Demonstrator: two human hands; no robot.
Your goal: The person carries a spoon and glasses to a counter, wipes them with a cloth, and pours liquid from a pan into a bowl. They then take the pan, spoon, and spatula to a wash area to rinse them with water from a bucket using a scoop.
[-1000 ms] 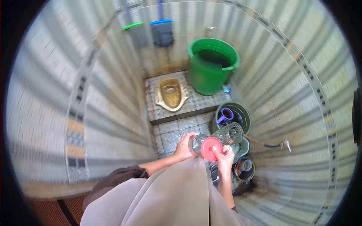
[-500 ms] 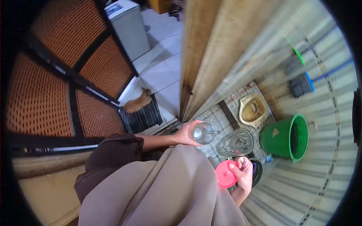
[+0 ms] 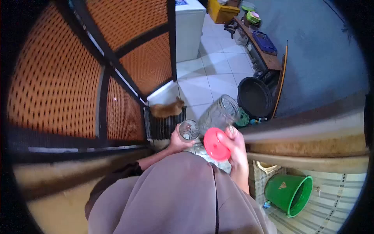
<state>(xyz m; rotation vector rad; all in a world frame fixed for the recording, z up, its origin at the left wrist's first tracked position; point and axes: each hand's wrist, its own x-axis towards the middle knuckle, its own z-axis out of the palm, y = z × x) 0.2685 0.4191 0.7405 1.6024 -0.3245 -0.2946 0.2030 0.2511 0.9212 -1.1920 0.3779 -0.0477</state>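
My left hand [image 3: 180, 141] is wrapped round a clear glass mug [image 3: 189, 131], its open mouth facing up toward me. My right hand [image 3: 235, 146] grips a round red lid [image 3: 217, 144] with the thumb across its face. The same hand also has hold of a large clear glass pitcher [image 3: 220, 114], which tilts away from me; its handle is mostly hidden by the fingers. The pitcher's side is close to the mug, and I cannot tell whether they touch.
An orange cat [image 3: 167, 109] lies on a dark striped mat [image 3: 163, 126] beside a woven partition [image 3: 128, 84]. Beyond are a white appliance [image 3: 189, 35], a low wooden shelf [image 3: 253, 41] and a black basin [image 3: 255, 96]. A green bucket [image 3: 282, 191] stands lower right.
The view has swung right, from the bathroom floor toward the tiled room. Both hands still hold their things; the mug and pitcher are now closer together, in front of the doorway.
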